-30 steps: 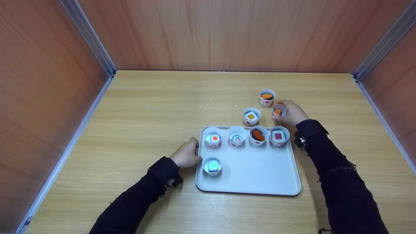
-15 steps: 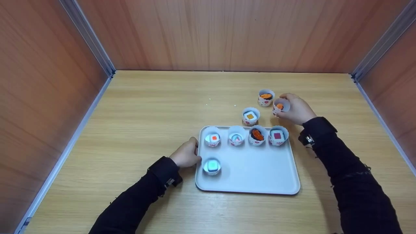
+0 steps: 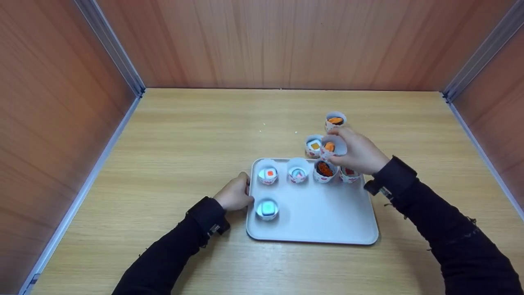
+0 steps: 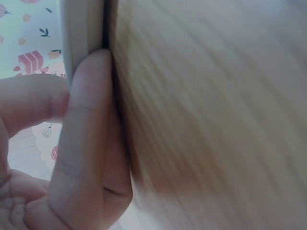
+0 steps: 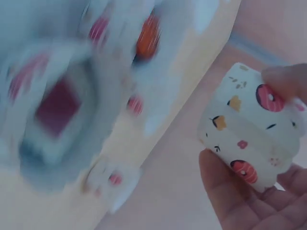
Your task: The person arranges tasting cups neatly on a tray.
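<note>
We see 1 patterned cup (image 5: 252, 127) held up near the far side of the tray (image 3: 315, 213).
The right hand (image 3: 360, 153) pinches this cup; the left hand (image 3: 234, 194) grips the tray's left edge.

smooth printed paper-looking cup (image 5: 254, 129), smooth plastic-looking tray (image 3: 315, 217) with a soft sheen, wood-grain tabletop (image 3: 184, 139), faintly glossy in patches, smooth wood-grain wall panels (image 3: 282, 45), metal-looking corner strips (image 3: 112, 47), matt cloth sleeves (image 3: 168, 248), frayed in places

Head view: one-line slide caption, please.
Left hand grips the tray of five cups; right hand holds another cup.
</note>
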Demonstrator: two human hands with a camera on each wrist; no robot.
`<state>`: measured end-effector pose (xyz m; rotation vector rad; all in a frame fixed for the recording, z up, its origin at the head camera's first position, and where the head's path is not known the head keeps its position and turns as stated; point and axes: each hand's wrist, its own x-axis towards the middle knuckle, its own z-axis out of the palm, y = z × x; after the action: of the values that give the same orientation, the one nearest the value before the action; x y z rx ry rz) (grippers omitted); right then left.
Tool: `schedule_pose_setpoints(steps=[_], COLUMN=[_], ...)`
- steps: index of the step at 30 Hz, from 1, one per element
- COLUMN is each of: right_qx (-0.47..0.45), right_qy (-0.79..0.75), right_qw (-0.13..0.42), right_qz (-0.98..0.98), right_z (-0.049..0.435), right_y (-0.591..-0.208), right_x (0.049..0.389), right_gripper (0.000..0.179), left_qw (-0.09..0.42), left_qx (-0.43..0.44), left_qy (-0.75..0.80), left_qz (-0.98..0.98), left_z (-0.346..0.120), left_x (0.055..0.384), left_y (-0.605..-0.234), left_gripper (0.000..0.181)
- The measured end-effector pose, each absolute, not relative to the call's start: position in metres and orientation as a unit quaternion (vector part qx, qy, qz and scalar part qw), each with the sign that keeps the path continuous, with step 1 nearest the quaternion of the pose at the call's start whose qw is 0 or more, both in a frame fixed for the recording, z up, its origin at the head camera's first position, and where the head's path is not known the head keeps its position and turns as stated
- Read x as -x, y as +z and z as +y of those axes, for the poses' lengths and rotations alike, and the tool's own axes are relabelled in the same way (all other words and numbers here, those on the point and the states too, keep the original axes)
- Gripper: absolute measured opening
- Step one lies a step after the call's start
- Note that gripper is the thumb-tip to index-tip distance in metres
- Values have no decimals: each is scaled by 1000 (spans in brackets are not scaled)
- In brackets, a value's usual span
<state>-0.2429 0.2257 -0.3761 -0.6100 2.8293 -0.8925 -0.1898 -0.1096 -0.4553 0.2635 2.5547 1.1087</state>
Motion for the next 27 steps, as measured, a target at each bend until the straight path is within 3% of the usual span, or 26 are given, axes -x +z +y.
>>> schedule_pose_setpoints(steps=[9,18,27], right_qx=[303,339,353], right_qy=[-272,-238,-212], right_qw=[61,147,171], right_qz=[912,898,895], right_z=[190,166,152], right_y=[-394,-418,-435], right_x=[205,182,177], right_gripper=[59,56,58], left_qw=[175,172,193], left_qx=[-92,-94,-74], left_qy=[393,398,427], left_qz=[898,896,881], left_z=[-109,-110,-110], left_x=[189,188,188], left_y=[-456,-457,-458], left_gripper=[32,32,32])
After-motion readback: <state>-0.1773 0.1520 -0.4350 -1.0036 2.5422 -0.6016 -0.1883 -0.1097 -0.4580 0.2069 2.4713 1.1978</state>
